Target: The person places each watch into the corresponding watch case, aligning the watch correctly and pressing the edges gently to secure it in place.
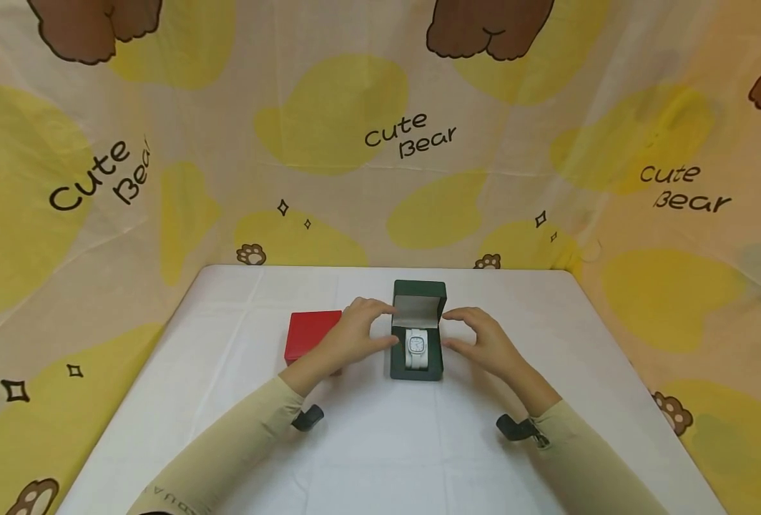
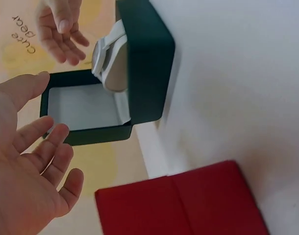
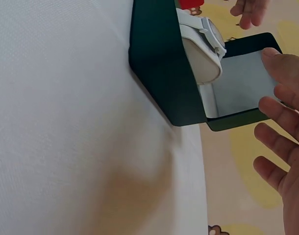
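Note:
A dark green watch box [image 1: 418, 287] stands on the table with its lid raised at the back, showing a pale grey lining. Inside, a white wristwatch [image 1: 416, 347] is wrapped around a cream cushion [image 2: 118, 68], its face upward. My left hand [image 1: 359, 330] is at the box's left side, fingers spread and loosely bent. On the opposite side is my right hand [image 1: 481, 339], thumb and fingers apart. In both wrist views the palms face the box and hold nothing.
A red box [image 1: 312, 333] lies left of the green box, partly behind my left hand and wrist. White cloth covers the table [image 1: 380, 443]. A yellow patterned curtain [image 1: 329, 114] rises behind the table and along both sides.

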The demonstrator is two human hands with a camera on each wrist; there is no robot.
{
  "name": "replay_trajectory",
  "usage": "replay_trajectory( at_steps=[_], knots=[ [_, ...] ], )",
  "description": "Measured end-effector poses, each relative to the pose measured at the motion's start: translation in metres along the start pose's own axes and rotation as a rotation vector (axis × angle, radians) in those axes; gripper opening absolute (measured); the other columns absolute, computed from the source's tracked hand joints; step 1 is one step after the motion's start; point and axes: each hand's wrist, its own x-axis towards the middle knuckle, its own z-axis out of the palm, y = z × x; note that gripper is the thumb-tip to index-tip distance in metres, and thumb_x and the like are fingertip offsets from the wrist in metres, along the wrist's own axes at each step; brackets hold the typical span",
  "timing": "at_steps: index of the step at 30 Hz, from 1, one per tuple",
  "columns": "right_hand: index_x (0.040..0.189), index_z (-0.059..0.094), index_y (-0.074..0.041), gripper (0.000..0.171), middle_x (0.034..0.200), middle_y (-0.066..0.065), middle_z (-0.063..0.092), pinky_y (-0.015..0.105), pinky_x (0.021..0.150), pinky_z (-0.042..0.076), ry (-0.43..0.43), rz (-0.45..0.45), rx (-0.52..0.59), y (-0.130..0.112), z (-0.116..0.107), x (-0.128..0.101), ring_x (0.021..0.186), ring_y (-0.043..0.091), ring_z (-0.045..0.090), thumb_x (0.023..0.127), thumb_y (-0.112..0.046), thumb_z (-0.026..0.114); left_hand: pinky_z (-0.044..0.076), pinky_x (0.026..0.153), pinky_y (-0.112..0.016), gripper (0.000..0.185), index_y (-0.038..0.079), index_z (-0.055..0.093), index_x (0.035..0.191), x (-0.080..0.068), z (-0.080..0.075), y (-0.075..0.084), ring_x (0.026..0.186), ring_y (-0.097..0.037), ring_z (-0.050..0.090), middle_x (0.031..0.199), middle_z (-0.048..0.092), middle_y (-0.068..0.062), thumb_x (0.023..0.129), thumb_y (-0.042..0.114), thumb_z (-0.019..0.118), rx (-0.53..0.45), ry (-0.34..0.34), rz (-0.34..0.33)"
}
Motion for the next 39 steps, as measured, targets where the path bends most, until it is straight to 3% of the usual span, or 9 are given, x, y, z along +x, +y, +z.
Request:
replay_trajectory(
  at_steps=[5, 12, 21, 28, 39],
  knots=[
    [0.128, 0.068, -0.014, 0.047, 0.131, 0.005, 0.068, 0.052, 0.108, 0.046, 0.015, 0.017, 0.003, 0.001, -0.006, 0.001, 0.128, 0.029, 0.058, 0.086, -0.024, 0.085, 0.046, 0.104, -0.047, 0.057, 0.016, 0.063, 0.139, 0.004, -0.008, -0.003, 0.126, -0.023, 0.049, 0.137, 0.064, -0.001, 0.088, 0.036, 0.080, 0.007, 0.032, -0.002],
    [0.129, 0.067, -0.013, 0.045, 0.131, 0.005, 0.067, 0.053, 0.109, 0.044, 0.017, 0.036, 0.009, 0.004, -0.014, 0.006, 0.129, 0.029, 0.057, 0.089, -0.028, 0.082, 0.045, 0.104, -0.047, 0.058, 0.018, 0.062, 0.139, 0.012, -0.016, -0.008, 0.126, -0.023, 0.049, 0.138, 0.062, -0.002, 0.088, 0.038, 0.080, 0.007, 0.061, -0.059],
    [0.132, 0.066, -0.015, 0.048, 0.133, 0.003, 0.067, 0.055, 0.112, 0.041, -0.003, 0.152, 0.079, 0.003, -0.024, 0.021, 0.132, 0.028, 0.055, 0.091, -0.036, 0.079, 0.047, 0.103, -0.047, 0.057, 0.014, 0.062, 0.139, 0.028, -0.020, -0.009, 0.125, -0.026, 0.051, 0.137, 0.063, -0.005, 0.089, 0.035, 0.080, -0.042, 0.091, -0.068],
    [0.134, 0.065, -0.015, 0.049, 0.134, 0.006, 0.066, 0.060, 0.110, 0.041, 0.014, 0.155, 0.092, 0.006, -0.026, 0.033, 0.133, 0.030, 0.054, 0.092, -0.035, 0.078, 0.048, 0.103, -0.046, 0.057, 0.013, 0.061, 0.139, 0.044, -0.020, -0.014, 0.124, -0.027, 0.053, 0.137, 0.063, -0.005, 0.089, 0.032, 0.080, -0.107, 0.087, -0.042],
    [0.136, 0.064, -0.016, 0.048, 0.134, 0.005, 0.067, 0.051, 0.111, 0.041, -0.010, 0.153, 0.157, 0.014, -0.025, 0.050, 0.130, 0.027, 0.056, 0.093, -0.036, 0.076, 0.048, 0.103, -0.045, 0.054, 0.012, 0.062, 0.137, 0.060, -0.018, -0.016, 0.122, -0.027, 0.054, 0.134, 0.064, -0.005, 0.091, 0.035, 0.079, -0.134, 0.077, 0.014]
  ],
)
